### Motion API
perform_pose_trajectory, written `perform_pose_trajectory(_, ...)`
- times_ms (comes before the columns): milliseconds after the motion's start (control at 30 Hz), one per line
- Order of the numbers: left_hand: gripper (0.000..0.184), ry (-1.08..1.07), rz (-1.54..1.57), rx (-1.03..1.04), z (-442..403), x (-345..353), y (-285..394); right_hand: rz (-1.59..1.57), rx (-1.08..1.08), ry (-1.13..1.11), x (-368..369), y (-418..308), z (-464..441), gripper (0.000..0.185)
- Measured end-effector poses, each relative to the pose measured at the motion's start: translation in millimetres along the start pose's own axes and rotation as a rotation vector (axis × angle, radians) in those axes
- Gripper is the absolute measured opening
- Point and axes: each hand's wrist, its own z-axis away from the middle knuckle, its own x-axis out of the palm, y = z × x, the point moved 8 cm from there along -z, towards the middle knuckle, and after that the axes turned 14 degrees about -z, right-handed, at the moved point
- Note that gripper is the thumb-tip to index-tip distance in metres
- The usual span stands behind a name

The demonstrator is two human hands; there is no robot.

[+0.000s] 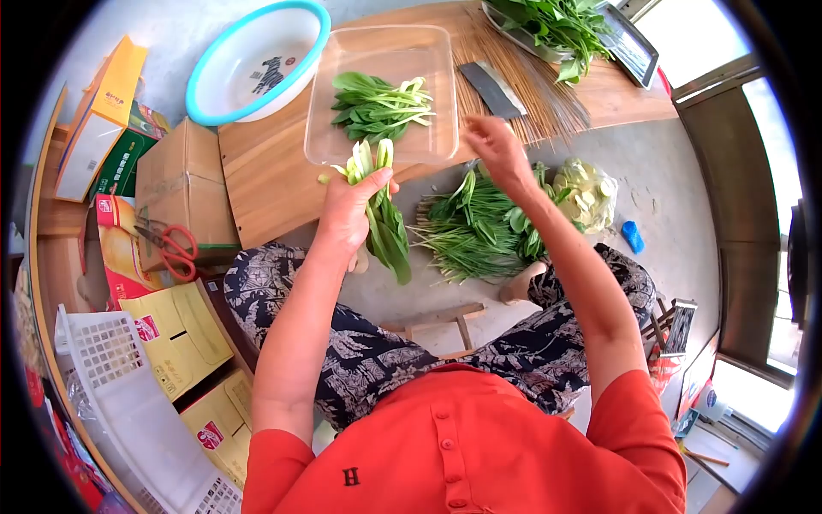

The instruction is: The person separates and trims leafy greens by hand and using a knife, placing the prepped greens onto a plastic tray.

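Note:
My left hand is closed around a bunch of leafy greens, pale stalks up and dark leaves hanging down, just in front of the table edge. My right hand is over the right side of the table edge, fingers loosely bent and slightly apart, with nothing visible in them. Close to its fingertips lies a cleaver with a dark blade. A clear plastic tub on the table holds more leafy greens. Below my right hand, a large heap of greens lies on the floor.
A white basin with a blue rim stands at the table's back left. Thin brown sticks lie beside the cleaver. A plate of leaves sits behind. Red-handled scissors, a cardboard box and a white basket are at left.

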Motion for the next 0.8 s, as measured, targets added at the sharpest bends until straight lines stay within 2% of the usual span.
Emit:
perform_pose_trajectory(33, 0.022, -0.002, -0.033, 0.015, 2, 5, -1, -0.32, 0.098, -0.096, 22, -14, 12, 0.034)
perform_pose_trajectory(100, 0.024, -0.016, -0.044, 0.001, 8, 16, -5, -0.629, 0.269, -0.208, 55, -49, 39, 0.035)
perform_pose_trajectory(167, 0.026, -0.058, -0.036, 0.01, 16, 28, -11, -0.771, 0.312, -0.307, 75, -63, 55, 0.03)
perform_pose_trajectory(200, 0.029, -0.086, -0.015, 0.013, 20, 32, -13, -0.792, 0.291, -0.213, 74, -63, 60, 0.028)
perform_pose_trajectory(233, 0.029, -0.083, -0.02, 0.007, 25, 33, -15, -0.822, 0.375, -0.176, 75, -47, 65, 0.023)
perform_pose_trajectory(367, 0.033, -0.171, 0.015, -0.041, 46, 43, -27, -0.823, 0.362, -0.174, 65, -50, 86, 0.017)
perform_pose_trajectory(467, 0.03, -0.159, 0.027, -0.109, 64, 54, -32, -0.601, 0.311, -0.216, 56, -54, 98, 0.021)
perform_pose_trajectory(633, 0.029, -0.201, 0.033, -0.153, 74, 62, -40, -0.689, 0.338, -0.214, 46, -58, 112, 0.021)
perform_pose_trajectory(700, 0.029, -0.212, 0.001, -0.16, 76, 63, -43, -0.78, 0.474, -0.2, 44, -58, 122, 0.02)
perform_pose_trajectory(800, 0.025, -0.22, -0.036, -0.164, 81, 69, -46, -0.539, 0.395, -0.228, 35, -59, 123, 0.021)
